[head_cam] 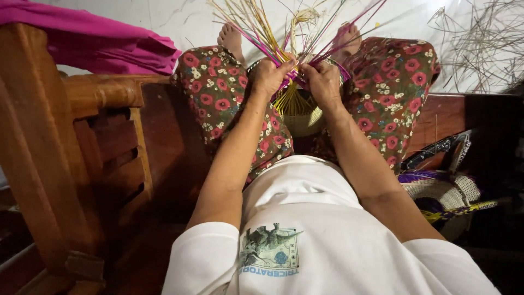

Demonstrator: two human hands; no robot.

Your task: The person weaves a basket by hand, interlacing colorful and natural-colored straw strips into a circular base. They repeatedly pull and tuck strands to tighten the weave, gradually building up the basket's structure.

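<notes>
A half-woven basket (299,112) of pale straw rests between my knees, its loose yellow, pink and purple strands (284,27) fanning up and away from me. My left hand (268,75) grips the basket's rim and strands on the left side. On the right of the rim, my right hand (323,82) pinches the strands. The two hands almost touch over the basket's opening. Floral trousers cover my legs on both sides, and my bare feet show beyond them on the white floor.
I sit on a wooden bench whose armrest (87,95) runs along my left. A pink cloth (93,43) lies over its top corner. Finished woven pieces (445,188) sit on the seat to my right. Loose dry strands (480,43) litter the floor at top right.
</notes>
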